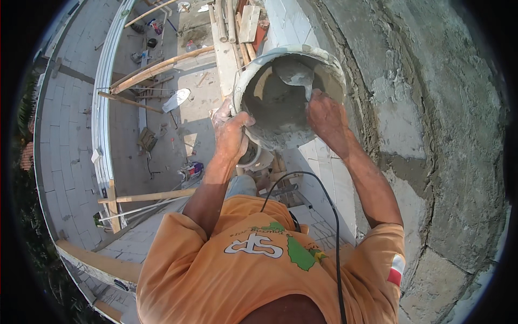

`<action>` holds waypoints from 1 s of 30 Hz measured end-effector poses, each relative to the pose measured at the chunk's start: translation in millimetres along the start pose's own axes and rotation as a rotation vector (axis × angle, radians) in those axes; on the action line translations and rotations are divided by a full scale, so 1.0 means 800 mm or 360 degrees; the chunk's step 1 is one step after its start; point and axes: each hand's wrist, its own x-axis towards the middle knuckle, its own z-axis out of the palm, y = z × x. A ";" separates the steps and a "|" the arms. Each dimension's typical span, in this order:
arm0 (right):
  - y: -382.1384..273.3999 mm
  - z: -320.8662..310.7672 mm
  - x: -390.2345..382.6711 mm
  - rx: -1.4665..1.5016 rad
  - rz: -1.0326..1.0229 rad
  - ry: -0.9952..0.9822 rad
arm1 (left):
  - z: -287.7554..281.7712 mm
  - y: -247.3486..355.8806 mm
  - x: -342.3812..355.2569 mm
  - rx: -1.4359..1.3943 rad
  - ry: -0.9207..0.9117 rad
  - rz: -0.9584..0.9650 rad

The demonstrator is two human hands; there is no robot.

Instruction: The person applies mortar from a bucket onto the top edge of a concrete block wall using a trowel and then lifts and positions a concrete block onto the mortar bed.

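A mortar-crusted bucket (288,142) is tilted so that its mouth faces me. My left hand (232,128) is closed on the left side of its rim, with the thumb near the inner edge. Inside lies wet grey mortar (278,110). My right hand (326,116) reaches over the right part of the mouth, its fingers wrapped round the handle of a trowel (294,71). The trowel's rounded blade is smeared with mortar and sits inside the bucket near its far wall. A thin wire handle (235,86) hangs along the bucket's left side.
At right runs a rough mortared wall surface (458,135) with cracks and ridges. A second, smaller bucket (263,160) stands below the first. Bamboo poles (162,69) and planks cross the left, above a littered floor far below. A black cable (329,208) hangs over my shirt.
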 end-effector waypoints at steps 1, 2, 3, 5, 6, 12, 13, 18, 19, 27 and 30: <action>0.001 0.010 -0.004 0.0051 -0.0134 0.0041 | -0.005 -0.001 0.000 0.0029 0.0061 -0.0043; 0.001 0.014 0.000 0.0074 -0.0287 0.0127 | -0.004 0.005 0.009 -0.0012 0.0005 -0.0021; -0.003 0.023 -0.007 -0.0036 -0.0173 -0.0060 | -0.007 0.007 0.013 -0.0052 -0.0052 0.0002; 0.008 0.040 -0.022 -0.0067 -0.0253 -0.0152 | -0.013 0.006 0.021 -0.0063 -0.0048 0.0058; 0.011 0.047 -0.027 -0.0103 -0.0313 -0.0236 | -0.017 0.005 0.020 -0.0071 -0.0063 0.0105; -0.009 0.018 0.001 0.0084 -0.0183 0.0044 | -0.016 0.004 0.017 -0.0058 -0.0002 0.0120; -0.013 0.018 0.002 0.0075 -0.0178 0.0051 | -0.011 0.004 0.017 -0.0063 -0.0013 0.0120; -0.010 0.025 -0.021 -0.0047 -0.0544 -0.0146 | -0.014 0.001 0.015 0.0014 0.0041 0.0133; -0.005 0.031 -0.023 0.0020 -0.0438 -0.0228 | -0.015 0.000 0.014 -0.0030 0.0045 0.0098; -0.002 0.030 -0.006 -0.0069 -0.0082 -0.0145 | -0.011 -0.014 0.006 0.0103 0.0027 0.0156; 0.002 0.042 -0.020 -0.0002 -0.0064 -0.0274 | -0.005 -0.013 0.007 0.0136 -0.0010 0.0217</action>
